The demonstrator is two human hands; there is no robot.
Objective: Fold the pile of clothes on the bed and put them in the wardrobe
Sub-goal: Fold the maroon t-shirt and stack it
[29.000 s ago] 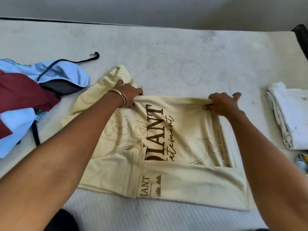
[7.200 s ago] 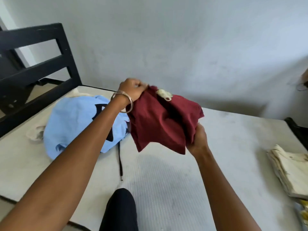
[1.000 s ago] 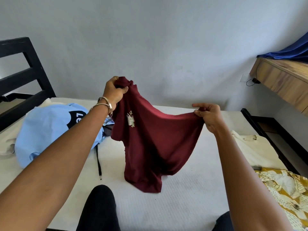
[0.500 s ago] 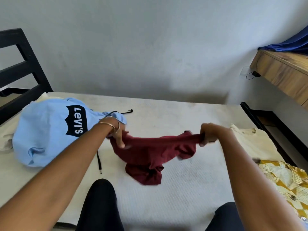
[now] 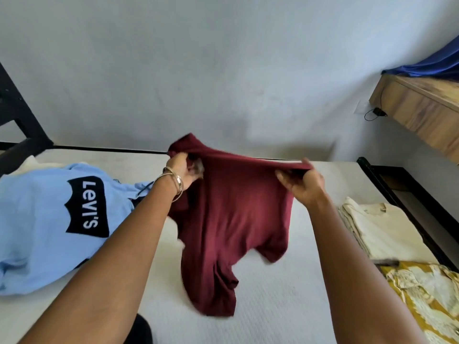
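A maroon T-shirt (image 5: 231, 219) hangs in the air over the middle of the white mattress (image 5: 285, 306). My left hand (image 5: 182, 172), with bangles at the wrist, grips one upper corner of it. My right hand (image 5: 301, 183) pinches the other upper corner, so the top edge is stretched between them. The shirt's lower end touches the mattress. A light blue Levi's garment (image 5: 49, 219) lies crumpled at the left. At the right lies a folded cream shirt (image 5: 382, 232).
A yellow patterned cloth (image 5: 429, 294) lies at the right front. The black bed frame (image 5: 402, 189) borders the mattress on the right, and a black headboard (image 5: 17, 125) stands at the left. A wooden shelf (image 5: 419, 110) with blue cloth juts out at upper right.
Half a second ago both hands had swung the maroon shirt down low over the mattress; now they have lifted it again and it hangs spread between them.
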